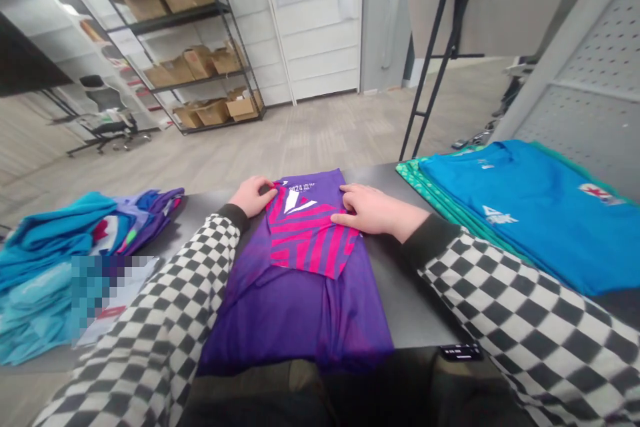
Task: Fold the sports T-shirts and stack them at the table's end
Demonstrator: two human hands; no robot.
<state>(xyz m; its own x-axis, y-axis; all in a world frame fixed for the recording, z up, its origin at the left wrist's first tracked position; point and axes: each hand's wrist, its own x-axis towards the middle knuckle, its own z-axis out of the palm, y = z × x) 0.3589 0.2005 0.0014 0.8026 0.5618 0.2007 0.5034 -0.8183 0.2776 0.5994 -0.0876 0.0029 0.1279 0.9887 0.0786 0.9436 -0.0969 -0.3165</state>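
Purple jersey lies flat on the dark table, mid-table, directly in front of the person. Long axis runs away from the body, near end just short of the table's near edge. Pink-striped flap is folded over at the far end, its lower tip pointing toward the person, with white print near the top.

Left hand sits at the flap's far left corner, fingers curled in a narrow pinch on the fabric. Right hand lies flat and open across the flap's right edge, fingertips pointing left. Both hands are at the far end; the right covers more of the flap. Left checkered sleeve lies along the jersey's left side.

Left of the jersey: teal shirt pile, with a purple garment on its far side and a pixelated patch over part of it. Right: blue T-shirt on a green patterned shirt, just clear of the right hand. Phone at the near table edge. Nothing lies on the jersey except the hands and the left sleeve's edge.
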